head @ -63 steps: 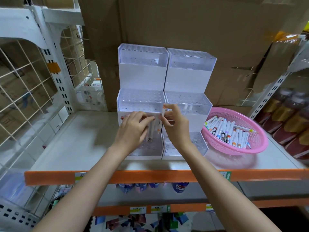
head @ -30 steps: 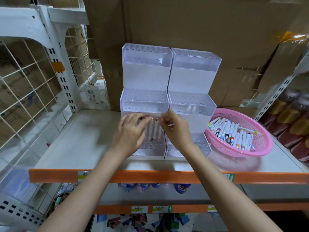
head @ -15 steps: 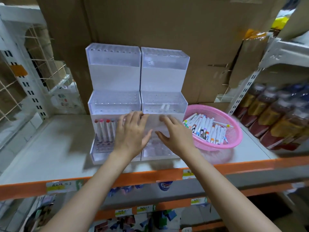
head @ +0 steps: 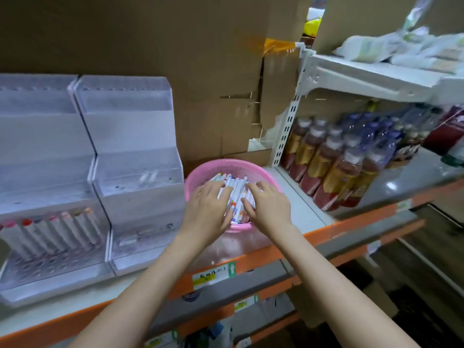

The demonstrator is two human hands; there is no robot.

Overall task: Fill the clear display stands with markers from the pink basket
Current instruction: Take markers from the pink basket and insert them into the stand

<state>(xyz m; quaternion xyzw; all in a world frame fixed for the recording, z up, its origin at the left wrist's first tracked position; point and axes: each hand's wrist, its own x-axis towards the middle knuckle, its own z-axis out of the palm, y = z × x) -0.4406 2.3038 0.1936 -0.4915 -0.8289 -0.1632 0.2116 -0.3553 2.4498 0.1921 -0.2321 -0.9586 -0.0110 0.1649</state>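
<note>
pink basket [head: 200,169]: round, perforated plastic, sat on the shelf [head: 305,214] just right of the clear stands and left of the bottles; its near rim was hidden by both hands.
markers [head: 236,189]: white barrels with coloured caps, lying loose in a heap inside the basket (most of the heap was covered by the hands).
left hand [head: 207,209]: palm down in the basket, fingers spread over the markers and touching them; i could not tell whether it gripped any.
right hand [head: 270,207]: palm down beside the left, fingers loosely curled onto the heap, thumb tucked under; whether it pinched a marker i could not tell.
left stand [head: 37,136]: clear, stepped in three tiers, cut off by the left edge; a row of markers [head: 57,234] stood in the back of its lowest tier, leaning slightly, caps red, pink and orange-ish.
right stand [head: 135,136]: same shape, touching the left one; something pale showed in its middle tier (too blurred to name).
bottles [head: 339,172]: packed on the neighbouring shelf, brownish with yellow labels, smeared by motion blur.
cardboard [head: 175,59]: filled the wall behind everything.
</note>
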